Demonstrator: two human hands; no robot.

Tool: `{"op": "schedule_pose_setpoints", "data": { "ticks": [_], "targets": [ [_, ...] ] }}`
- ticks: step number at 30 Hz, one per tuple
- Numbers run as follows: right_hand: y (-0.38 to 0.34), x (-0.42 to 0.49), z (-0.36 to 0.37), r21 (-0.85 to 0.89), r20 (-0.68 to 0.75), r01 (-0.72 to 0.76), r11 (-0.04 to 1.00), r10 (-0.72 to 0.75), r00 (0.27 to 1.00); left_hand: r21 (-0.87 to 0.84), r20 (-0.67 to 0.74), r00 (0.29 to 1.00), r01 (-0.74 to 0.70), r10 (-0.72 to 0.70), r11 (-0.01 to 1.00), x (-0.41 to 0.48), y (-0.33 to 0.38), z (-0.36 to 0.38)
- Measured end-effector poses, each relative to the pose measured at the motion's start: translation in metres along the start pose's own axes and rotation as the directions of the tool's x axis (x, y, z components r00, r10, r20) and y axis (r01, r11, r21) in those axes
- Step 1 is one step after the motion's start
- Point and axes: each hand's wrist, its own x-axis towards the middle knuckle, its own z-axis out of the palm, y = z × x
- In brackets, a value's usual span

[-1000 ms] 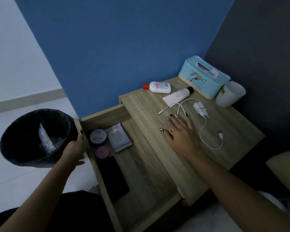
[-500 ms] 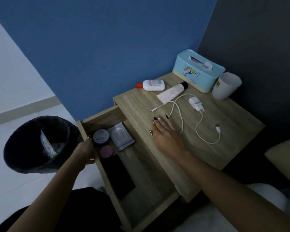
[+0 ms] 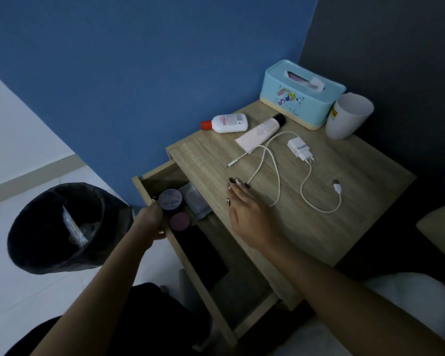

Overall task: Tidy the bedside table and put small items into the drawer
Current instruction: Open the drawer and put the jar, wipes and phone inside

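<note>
The wooden bedside table (image 3: pixel 350 209) has its drawer (image 3: pixel 200 286) pulled out to the left. My left hand (image 3: pixel 149 222) grips the drawer's front panel. Inside lie a dark round jar (image 3: pixel 170 200), a pink round lid (image 3: pixel 180 221), a clear packet (image 3: pixel 197 201) partly under the tabletop, and a flat black item (image 3: pixel 203 250). My right hand (image 3: pixel 249 214) rests flat on the tabletop, fingertips beside a white cable (image 3: pixel 319 204). A white charger plug (image 3: pixel 299 150), a pale tube (image 3: pixel 262 131) and a white bottle with a red cap (image 3: pixel 229 123) lie further back.
A light-blue tissue box (image 3: pixel 301 98) and a white cup (image 3: pixel 347 119) stand at the table's back right corner. A black-lined bin (image 3: pixel 62 227) with rubbish sits on the floor left of the drawer. Blue wall behind, bedding (image 3: pixel 442 227) at the right.
The drawer has slid partly in, so the packet is now half under the tabletop. My right hand has drawn back along the tabletop toward me, away from the cable's loop.
</note>
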Motion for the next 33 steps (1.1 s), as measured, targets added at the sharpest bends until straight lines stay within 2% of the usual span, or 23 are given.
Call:
{"op": "schedule_pose_setpoints", "data": {
  "ticks": [15,24,28,30,33],
  "targets": [
    [-0.002,0.000,0.002,0.069,-0.029,-0.018,0.997,0.020,0.999,-0.103,0.025,0.999,-0.035,0.037,0.994,0.007,0.041,0.076],
    [0.000,-0.001,0.002,0.086,0.005,-0.028,0.996,0.027,1.000,-0.009,0.016,1.000,-0.007,0.007,1.000,0.019,0.056,0.104],
    [0.000,-0.002,0.002,0.091,0.003,-0.030,0.995,0.029,1.000,0.110,-0.057,0.997,-0.035,0.042,0.993,0.023,0.054,0.107],
    [0.000,-0.001,0.004,0.084,-0.004,-0.027,0.996,0.028,1.000,0.291,-0.099,0.984,-0.112,0.146,0.950,0.026,0.049,0.106],
    [0.001,-0.001,0.009,0.094,-0.013,-0.030,0.995,0.031,0.999,0.680,-0.148,0.908,-0.194,0.391,0.707,0.023,0.040,0.108]
  ]
}}
